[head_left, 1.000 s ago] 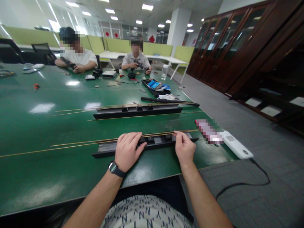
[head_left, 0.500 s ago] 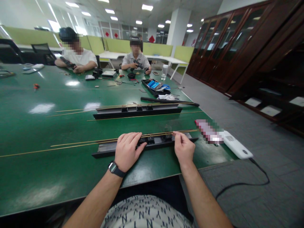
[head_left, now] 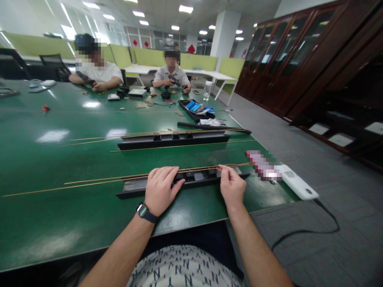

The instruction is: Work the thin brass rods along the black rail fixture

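A long black channel-shaped bar [head_left: 131, 193] with a grey inner face lies crosswise on the table before me. Thin brass-coloured rods [head_left: 98, 181] run along its top and stick out far to the left. My left hand [head_left: 161, 187] is closed over the bar's middle, fingers on the far side across the rods and thumb on the near side. Near the bar's right end, my right hand [head_left: 232, 185] pinches a thin brass-coloured rod between thumb and forefinger. Small black blocks [head_left: 190, 175] sit inside the channel between my hands.
A second black bar [head_left: 173, 142] with rods lies farther back on the green table [head_left: 74, 223]. Beyond it are a black tube [head_left: 214, 127] and a tray [head_left: 196, 111] with blue packets. At right lie a phone [head_left: 263, 165] and a white power bank [head_left: 299, 182]. Two people sit opposite.
The left end of the longest rod has slid slightly to the right. Both hands have stayed almost in place.
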`<state>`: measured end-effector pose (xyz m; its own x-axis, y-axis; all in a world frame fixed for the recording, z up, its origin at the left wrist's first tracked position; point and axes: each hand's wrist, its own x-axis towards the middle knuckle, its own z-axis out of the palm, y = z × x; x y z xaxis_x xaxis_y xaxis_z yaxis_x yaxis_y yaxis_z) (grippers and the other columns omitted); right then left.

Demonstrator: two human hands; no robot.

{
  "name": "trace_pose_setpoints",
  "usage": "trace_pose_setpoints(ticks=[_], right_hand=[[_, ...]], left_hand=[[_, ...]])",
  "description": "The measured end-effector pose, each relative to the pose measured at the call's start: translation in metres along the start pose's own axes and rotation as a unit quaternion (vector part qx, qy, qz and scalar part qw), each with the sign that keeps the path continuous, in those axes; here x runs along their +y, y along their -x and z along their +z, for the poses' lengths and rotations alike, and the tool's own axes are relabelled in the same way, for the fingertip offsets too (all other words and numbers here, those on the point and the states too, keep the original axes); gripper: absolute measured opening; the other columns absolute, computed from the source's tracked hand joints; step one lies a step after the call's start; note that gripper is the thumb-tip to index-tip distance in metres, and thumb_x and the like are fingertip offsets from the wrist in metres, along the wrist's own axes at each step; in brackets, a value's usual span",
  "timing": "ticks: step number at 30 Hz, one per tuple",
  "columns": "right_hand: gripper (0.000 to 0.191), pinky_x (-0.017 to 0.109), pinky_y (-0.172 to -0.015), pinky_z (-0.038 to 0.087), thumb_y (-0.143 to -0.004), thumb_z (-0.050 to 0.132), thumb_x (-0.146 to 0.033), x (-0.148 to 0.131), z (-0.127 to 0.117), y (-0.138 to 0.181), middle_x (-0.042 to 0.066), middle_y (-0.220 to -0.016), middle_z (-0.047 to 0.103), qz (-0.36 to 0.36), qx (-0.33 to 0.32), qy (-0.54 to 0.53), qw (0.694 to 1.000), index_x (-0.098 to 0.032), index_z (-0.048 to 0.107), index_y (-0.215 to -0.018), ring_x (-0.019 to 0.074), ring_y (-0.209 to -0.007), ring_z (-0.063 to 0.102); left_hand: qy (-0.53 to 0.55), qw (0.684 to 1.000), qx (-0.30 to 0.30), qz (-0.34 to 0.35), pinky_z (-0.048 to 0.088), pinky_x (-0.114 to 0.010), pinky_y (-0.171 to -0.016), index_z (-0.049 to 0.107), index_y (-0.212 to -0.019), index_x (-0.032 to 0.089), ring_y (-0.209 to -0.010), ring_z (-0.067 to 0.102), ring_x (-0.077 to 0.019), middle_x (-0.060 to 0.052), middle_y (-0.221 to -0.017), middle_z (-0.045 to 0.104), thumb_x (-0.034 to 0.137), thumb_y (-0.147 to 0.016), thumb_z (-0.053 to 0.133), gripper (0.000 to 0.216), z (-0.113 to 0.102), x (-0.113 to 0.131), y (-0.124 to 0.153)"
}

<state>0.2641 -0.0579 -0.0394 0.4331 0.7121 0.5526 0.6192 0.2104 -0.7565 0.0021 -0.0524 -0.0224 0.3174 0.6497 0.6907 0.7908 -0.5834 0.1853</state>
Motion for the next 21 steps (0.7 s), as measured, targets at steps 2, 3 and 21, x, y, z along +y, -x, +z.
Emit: trace_pose_setpoints(ticks=[2,3,21], right_hand=[[0.036,0.032,-0.09,0.06,-0.102,0.051,-0.04,-0.0016,-0.0003,-0.0001,0.006,-0.095,0.083,-0.008,-0.004,0.012,1.0,-0.021,0.081,-0.104,0.0228,-0.092,0.08],[0.036,0.032,-0.09,0.059,-0.102,0.051,-0.04,-0.0024,-0.0005,-0.0004,0.006,-0.095,0.083,-0.008,-0.002,0.021,1.0,-0.021,0.081,-0.103,0.0229,-0.093,0.08],[0.037,0.031,-0.089,0.059,-0.102,0.05,-0.041,-0.0006,-0.0003,-0.001,0.005,-0.095,0.083,0.006,0.009,0.044,0.999,-0.022,0.081,-0.102,0.0227,-0.093,0.08]], left_hand=[[-0.001,1.0,-0.002,-0.001,0.046,-0.046,-0.099,0.068,-0.125,0.021,-0.111,0.07,-0.0274,-0.01,-0.121,0.076,0.04,-0.098,0.067,0.033,-0.0005,0.0005,-0.0002],[-0.001,1.0,-0.004,-0.001,0.045,-0.046,-0.099,0.068,-0.125,0.021,-0.111,0.07,-0.0272,-0.01,-0.121,0.076,0.04,-0.098,0.067,0.034,-0.0007,0.0006,-0.0002],[-0.002,1.0,-0.004,-0.004,0.045,-0.045,-0.1,0.068,-0.125,0.02,-0.112,0.069,-0.0267,-0.009,-0.121,0.076,0.039,-0.098,0.066,0.033,-0.0006,0.0004,-0.0001]])
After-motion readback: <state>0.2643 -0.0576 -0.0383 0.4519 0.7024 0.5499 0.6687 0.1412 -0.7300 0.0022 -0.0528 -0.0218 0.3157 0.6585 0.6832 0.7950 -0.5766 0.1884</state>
